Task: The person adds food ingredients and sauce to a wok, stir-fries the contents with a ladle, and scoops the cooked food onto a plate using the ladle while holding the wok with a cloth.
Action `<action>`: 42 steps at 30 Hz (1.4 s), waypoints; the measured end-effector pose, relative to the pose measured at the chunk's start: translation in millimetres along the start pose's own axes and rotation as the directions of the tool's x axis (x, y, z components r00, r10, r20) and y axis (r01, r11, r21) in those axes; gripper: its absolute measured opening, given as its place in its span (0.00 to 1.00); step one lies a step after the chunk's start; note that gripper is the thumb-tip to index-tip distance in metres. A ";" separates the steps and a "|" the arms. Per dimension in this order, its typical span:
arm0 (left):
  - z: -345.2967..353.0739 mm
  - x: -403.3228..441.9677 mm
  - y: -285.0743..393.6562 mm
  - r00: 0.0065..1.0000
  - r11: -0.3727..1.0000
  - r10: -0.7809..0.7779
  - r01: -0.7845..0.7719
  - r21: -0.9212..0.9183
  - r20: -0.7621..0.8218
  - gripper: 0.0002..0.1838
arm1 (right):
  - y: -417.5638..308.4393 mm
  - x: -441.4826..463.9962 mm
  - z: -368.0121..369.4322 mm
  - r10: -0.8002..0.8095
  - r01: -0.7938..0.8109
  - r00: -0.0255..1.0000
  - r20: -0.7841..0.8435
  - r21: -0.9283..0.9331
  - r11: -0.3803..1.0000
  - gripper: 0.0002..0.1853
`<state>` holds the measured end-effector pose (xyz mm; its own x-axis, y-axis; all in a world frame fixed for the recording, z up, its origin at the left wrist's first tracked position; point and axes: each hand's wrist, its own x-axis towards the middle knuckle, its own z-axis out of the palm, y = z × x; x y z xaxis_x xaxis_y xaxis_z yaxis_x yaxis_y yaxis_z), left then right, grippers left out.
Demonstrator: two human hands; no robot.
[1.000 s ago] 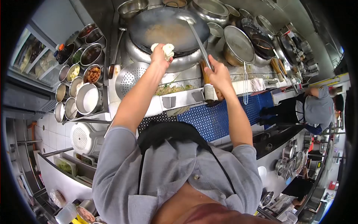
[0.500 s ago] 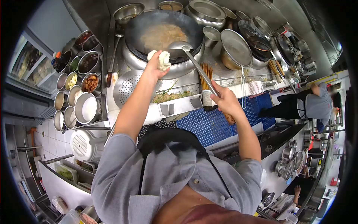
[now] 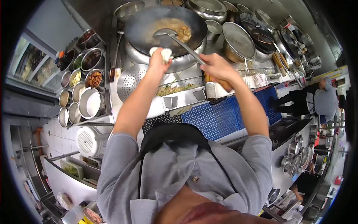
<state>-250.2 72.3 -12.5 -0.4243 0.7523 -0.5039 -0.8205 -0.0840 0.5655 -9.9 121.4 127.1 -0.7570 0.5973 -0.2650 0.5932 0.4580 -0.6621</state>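
My left hand [image 3: 159, 61] is closed around a bunched white cloth [image 3: 166, 55] at the near rim of a large black wok [image 3: 140, 28]. Fingers of my right hand [image 3: 216, 68] wrap the long handle of a metal ladle [image 3: 188, 49], whose wooden end sticks out below the hand. The ladle's bowl is over the inside of the wok, beside browned food [image 3: 182, 31] in a little liquid. Steam blurs the food, so its kind cannot be told. Between cloth and wok rim, the exact grip is hidden by my fingers.
A perforated strainer [image 3: 130, 80] lies left of the wok. Several metal pots of ingredients, including a pot of white powder [image 3: 90, 102], stand further left. A mesh strainer [image 3: 238, 43] rests on the right. Another person [image 3: 322, 99] stands far right.
The ladle has moved from the wok's near edge further inward, toward the food, with my right hand going up. My left hand stays at the rim with the cloth. The view has shifted slightly.
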 end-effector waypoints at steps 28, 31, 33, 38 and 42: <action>1.3 32.0 2.6 0.998 0.999 0.016 -0.019 -0.045 -0.063 0.06 | 47.9 2.0 29.5 -0.076 0.115 0.881 -0.467 0.055 0.992 0.29; -6.1 49.1 -1.2 0.998 1.000 0.019 -0.019 -0.008 -0.063 0.07 | 60.4 -15.0 34.1 0.120 -0.033 0.919 -0.374 0.231 0.972 0.30; -3.3 48.5 2.1 0.997 0.997 -0.026 0.031 0.065 -0.073 0.08 | 68.0 -22.0 36.5 0.177 -0.073 0.927 -0.330 0.305 0.950 0.30; -7.1 35.6 4.8 0.996 0.964 -0.088 0.093 0.251 -0.030 0.13 | 47.7 -21.3 31.4 0.211 -0.034 0.964 -0.164 0.708 0.706 0.32; -6.4 32.0 6.0 0.995 0.940 -0.093 0.103 0.324 -0.045 0.16 | 50.5 25.7 31.7 0.119 0.015 0.990 -0.077 0.889 0.457 0.32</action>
<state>-271.1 91.7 -29.5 -0.3627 0.7268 -0.5832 -0.6910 0.2102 0.6917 -8.1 139.0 64.6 -0.6576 0.6966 -0.2867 0.0164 -0.3673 -0.9300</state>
